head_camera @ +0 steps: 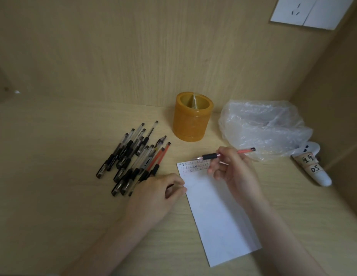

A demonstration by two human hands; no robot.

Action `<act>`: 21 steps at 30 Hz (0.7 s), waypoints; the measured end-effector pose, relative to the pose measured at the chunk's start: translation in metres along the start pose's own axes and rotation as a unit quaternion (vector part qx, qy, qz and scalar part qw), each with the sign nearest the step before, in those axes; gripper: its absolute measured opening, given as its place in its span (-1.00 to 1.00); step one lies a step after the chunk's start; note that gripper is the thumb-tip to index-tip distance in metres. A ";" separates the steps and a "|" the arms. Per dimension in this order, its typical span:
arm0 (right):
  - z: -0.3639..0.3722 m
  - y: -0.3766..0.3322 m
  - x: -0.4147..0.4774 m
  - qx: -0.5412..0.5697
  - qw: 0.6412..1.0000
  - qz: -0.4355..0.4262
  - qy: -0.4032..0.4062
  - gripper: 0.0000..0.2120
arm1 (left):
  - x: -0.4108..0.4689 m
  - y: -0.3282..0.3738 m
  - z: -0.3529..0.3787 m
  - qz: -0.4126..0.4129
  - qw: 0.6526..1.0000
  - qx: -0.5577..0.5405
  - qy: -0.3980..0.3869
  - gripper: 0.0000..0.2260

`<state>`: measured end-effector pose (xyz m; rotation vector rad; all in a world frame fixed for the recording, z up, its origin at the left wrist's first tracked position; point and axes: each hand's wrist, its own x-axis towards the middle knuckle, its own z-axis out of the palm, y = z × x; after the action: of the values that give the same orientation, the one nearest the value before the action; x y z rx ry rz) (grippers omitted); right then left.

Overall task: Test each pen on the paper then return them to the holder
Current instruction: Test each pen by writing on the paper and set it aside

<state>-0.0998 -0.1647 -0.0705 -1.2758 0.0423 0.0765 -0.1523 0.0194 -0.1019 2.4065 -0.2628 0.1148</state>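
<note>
Right hand [231, 170] has a red pen [226, 155], fingers pinched round the barrel just behind the black rubber grip. The pen lies nearly level, tip pointing left, over the top of the paper [219, 220] where rows of small test marks sit. Can't tell if the tip touches.

Left hand [157, 194] rests at the paper's left edge with fingers curled. There's a dark sliver between them, maybe a cap, can't tell.

The pen should be light, stiff and thin, w/ a smooth plastic barrel that rolls easily, so the rubber sleeve is the spot to hold. The paper is a thin sheet that prob slides unless pinned.

The rest of the pens [131, 158] are heaped loose on the counter [54, 176] left of the paper, mostly black, a couple red. The amber holder [191, 118] stands upright behind, w/ a divider inside and no pens showing.

A crumpled clear plastic bag [263, 126] sits just right of the holder, near the pen's tail, and could snag it. A white tube [313, 168] lies far right, out of the way.
</note>
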 end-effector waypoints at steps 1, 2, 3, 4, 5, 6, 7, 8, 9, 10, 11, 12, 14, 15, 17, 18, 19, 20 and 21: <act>-0.003 -0.002 0.004 0.010 1.000 0.006 0.011 -0.76 | -0.001 -0.003 0.002 0.020 1.000 0.009 0.004 -0.85; -0.004 -0.002 0.007 0.010 1.000 0.013 0.012 -0.79 | 0.000 -0.006 0.004 0.037 0.999 0.015 -0.001 -0.85; -0.003 -0.001 0.009 0.003 1.000 0.021 0.004 -0.82 | 0.000 -0.009 0.008 0.054 0.998 0.022 -0.006 -0.83; -0.002 0.001 0.011 -0.005 0.999 0.031 -0.013 -0.80 | 0.001 -0.010 0.010 0.069 0.997 0.026 -0.007 -0.80; 0.001 0.004 0.012 -0.016 0.999 0.040 -0.029 -0.77 | 0.001 -0.010 0.012 0.080 0.996 0.027 -0.008 -0.75; 0.004 0.007 0.012 -0.030 0.998 0.043 -0.041 -0.77 | 0.002 -0.010 0.014 0.087 0.996 0.029 -0.010 -0.69; 0.006 0.011 0.012 -0.052 0.997 0.039 -0.045 -0.80 | 0.002 -0.012 0.016 0.088 0.996 0.032 -0.011 -0.65; 0.009 0.015 0.012 -0.081 0.995 0.028 -0.041 -0.83 | 0.002 -0.013 0.018 0.089 0.995 0.035 -0.010 -0.63; 0.012 0.018 0.012 -0.116 0.993 0.014 -0.028 -0.84 | 0.001 -0.014 0.018 0.090 0.995 0.039 -0.009 -0.63; 0.014 0.021 0.013 -0.150 0.989 -0.002 -0.011 -0.81 | 0.001 -0.014 0.019 0.092 0.995 0.043 -0.010 -0.65; 0.017 0.024 0.014 -0.178 0.984 -0.015 0.006 -0.76 | 0.000 -0.014 0.020 0.094 0.994 0.050 -0.011 -0.66; 0.019 0.028 0.016 -0.196 0.980 -0.022 0.020 -0.71 | 0.000 -0.015 0.021 0.095 0.994 0.054 -0.009 -0.66; 0.023 0.034 0.017 -0.218 0.975 -0.031 0.036 -0.69 | -0.001 -0.014 0.021 0.094 0.994 0.051 -0.008 -0.66; 0.023 0.036 0.017 -0.220 0.974 -0.033 0.042 -0.71 | -0.001 -0.013 0.022 0.094 0.994 0.050 -0.006 -0.66; 0.022 0.039 0.016 -0.193 0.980 -0.032 0.039 -0.77 | -0.001 -0.012 0.022 0.094 0.994 0.053 -0.004 -0.67; 0.021 0.040 0.016 -0.179 0.983 -0.036 0.030 -0.79 | -0.001 -0.012 0.022 0.094 0.994 0.054 -0.004 -0.66; 0.020 0.040 0.016 -0.174 0.984 -0.042 0.023 -0.78 | -0.001 -0.013 0.022 0.095 0.994 0.055 -0.003 -0.66; 0.020 0.040 0.016 -0.177 0.983 -0.049 0.020 -0.75 | -0.001 -0.014 0.022 0.098 0.994 0.056 -0.002 -0.66; 0.020 0.041 0.016 -0.184 0.981 -0.056 0.023 -0.71 | 0.000 -0.014 0.023 0.099 0.994 0.055 -0.003 -0.66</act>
<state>-0.0873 -0.1336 -0.1050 -1.6481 -0.0052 -0.0449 -0.1493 0.0149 -0.1282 2.4862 -0.5093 0.2166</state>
